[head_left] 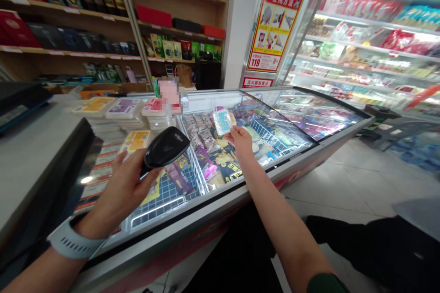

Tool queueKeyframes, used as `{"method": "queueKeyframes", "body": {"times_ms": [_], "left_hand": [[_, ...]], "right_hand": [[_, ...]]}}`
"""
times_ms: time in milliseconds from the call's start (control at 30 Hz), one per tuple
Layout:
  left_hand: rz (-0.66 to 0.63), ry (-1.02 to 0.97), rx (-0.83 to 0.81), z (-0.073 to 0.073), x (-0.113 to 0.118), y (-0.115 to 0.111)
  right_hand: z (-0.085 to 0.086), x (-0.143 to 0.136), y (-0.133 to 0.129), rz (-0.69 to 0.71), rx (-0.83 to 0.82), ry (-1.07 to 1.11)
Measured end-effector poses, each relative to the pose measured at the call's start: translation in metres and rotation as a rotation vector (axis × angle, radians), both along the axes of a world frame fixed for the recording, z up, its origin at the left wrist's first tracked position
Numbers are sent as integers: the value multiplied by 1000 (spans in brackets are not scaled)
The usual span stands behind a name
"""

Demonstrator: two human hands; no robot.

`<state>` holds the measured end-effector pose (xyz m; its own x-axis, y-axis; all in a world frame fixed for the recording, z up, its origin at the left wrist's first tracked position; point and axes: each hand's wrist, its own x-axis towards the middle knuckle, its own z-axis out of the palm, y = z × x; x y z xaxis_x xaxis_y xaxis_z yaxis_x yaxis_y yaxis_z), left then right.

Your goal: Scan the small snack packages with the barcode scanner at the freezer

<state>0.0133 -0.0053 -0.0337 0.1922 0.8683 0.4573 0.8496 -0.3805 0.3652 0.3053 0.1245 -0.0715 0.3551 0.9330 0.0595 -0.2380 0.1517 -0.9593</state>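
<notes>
My left hand (129, 181) is wrapped around the handle of a black barcode scanner (167, 146), its head pointing to the right. Beyond the scanner, a flat package with a yellow label (135, 141) lies on the left part of the freezer. With pinched fingers, my right hand (239, 139) grips the lower right edge of a flat clear package with a blue label (223, 120). That package is above the chest freezer (220, 192), over bagged frozen goods (223, 158). My thumb is on its near face; some fingers are hidden.
Stacks of flat packages with yellow, purple and red labels (123, 109) stand on the freezer's left end. A wire basket (154, 213) sits inside. Shelves of bottles and boxes (182, 23) rise behind; a lit fridge (371, 41) stands right. A dark-clothed leg (360, 238) appears lower right.
</notes>
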Motion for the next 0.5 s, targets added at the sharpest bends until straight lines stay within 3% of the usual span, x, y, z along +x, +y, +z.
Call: {"method": "queueKeyframes", "body": {"times_ms": [233,500], "left_hand": [[156,-105,55,13,-23,2],[253,-154,93,15,-37,1]], "right_hand": [[15,22,48,-92,-91,-7],[-4,33,60,-140,-111,-90]]}}
